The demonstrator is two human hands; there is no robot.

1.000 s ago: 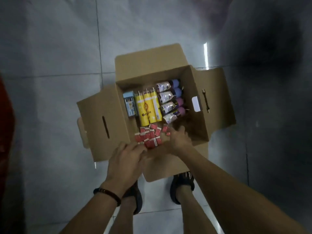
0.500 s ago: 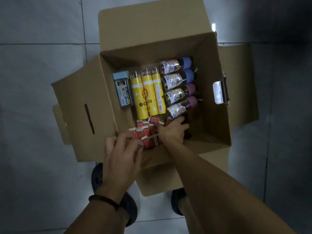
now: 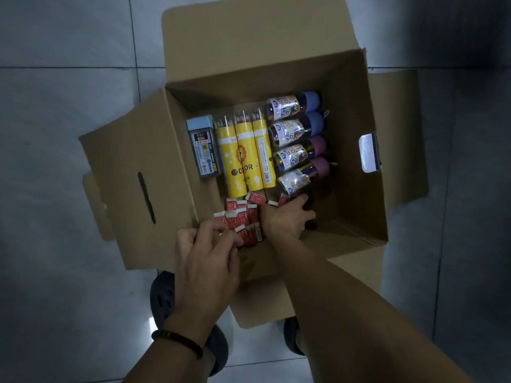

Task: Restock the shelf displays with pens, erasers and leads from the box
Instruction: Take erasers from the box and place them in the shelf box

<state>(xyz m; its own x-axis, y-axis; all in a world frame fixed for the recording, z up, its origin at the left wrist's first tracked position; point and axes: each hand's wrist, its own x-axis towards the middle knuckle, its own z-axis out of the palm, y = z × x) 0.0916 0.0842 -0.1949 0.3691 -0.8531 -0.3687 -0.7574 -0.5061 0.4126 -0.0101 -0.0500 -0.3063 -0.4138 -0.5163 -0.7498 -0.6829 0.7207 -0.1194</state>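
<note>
An open cardboard box (image 3: 356, 189) stands on the floor below me. Inside lie a blue-capped lead case (image 3: 204, 149), three yellow coloured-pencil tubes (image 3: 246, 156) and several clear pen tubes with blue and purple caps (image 3: 297, 139). A heap of small red erasers (image 3: 243, 217) fills the near left corner. My left hand (image 3: 206, 255) curls over the near edge of the heap, fingertips on the erasers. My right hand (image 3: 287, 217) reaches into the box at the heap's right side, fingers bent down among erasers; what it holds is hidden.
The box's four flaps are folded outward, the left one (image 3: 119, 175) with a handle slot. Grey floor tiles (image 3: 60, 272) surround the box. My two dark shoes (image 3: 166, 297) stand just under the near flap.
The view has closed in on the box. Both hands have gone further into the eraser heap, the left hand now touching it.
</note>
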